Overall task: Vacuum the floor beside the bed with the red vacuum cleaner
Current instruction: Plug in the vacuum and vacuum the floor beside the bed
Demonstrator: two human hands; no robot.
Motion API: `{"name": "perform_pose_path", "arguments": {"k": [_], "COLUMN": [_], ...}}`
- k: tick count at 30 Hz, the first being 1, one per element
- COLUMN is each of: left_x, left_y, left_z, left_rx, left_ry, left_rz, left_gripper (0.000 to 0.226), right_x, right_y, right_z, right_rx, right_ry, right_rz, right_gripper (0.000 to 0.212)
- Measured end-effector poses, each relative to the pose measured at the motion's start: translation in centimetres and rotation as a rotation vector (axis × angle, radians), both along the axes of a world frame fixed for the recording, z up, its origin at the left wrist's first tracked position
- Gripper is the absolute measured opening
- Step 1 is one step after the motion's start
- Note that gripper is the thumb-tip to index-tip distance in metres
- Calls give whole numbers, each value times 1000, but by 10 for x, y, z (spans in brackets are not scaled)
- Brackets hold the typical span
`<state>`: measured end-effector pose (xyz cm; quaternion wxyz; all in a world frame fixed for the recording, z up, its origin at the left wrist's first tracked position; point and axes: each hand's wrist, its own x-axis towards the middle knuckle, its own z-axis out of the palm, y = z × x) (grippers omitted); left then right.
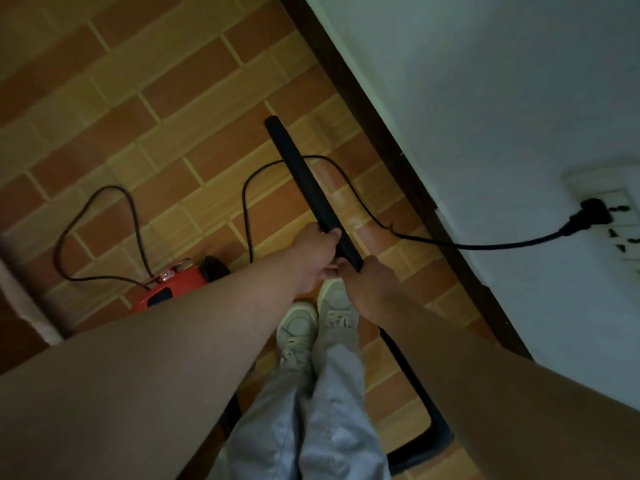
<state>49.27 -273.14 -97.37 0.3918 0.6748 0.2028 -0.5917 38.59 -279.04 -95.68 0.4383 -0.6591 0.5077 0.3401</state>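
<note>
Head view: hands [313, 254] around wand [304, 174]

Dim, underexposed, flat light; wall [485, 81] brightest. Soft overall, motion blur at left edge, wide-angle stretching of forearms near bottom corners.

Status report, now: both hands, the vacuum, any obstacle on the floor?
Left hand and right hand both grip black wand. Red vacuum cleaner on floor, left side. Power cord crosses beneath wand.
</note>
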Motion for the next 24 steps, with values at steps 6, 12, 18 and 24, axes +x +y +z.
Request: {"name": "perform_pose_path", "arguments": {"k": [6,12,18,24], "left_x": [26,52,77,86], "left_y": [-7,-19,-40,-57], "left_z": [19,37,27,9], "left_rx": [23,22,46,7], "left_ry": [2,-25,-162,-121], "left_rz": [-38,-72,-58,-185], "left_gripper": [22,21,18,48], "right_x": [40,62,75,84], "right_y": [-4,-8,-15,-26], "right_z": [8,13,4,-1], "right_rx": [8,20,5,45], "right_ry": [-112,-85,-98,-28], "right_rz": [36,-29,-79,-198], "right_gripper": [31,39,46,42]}}
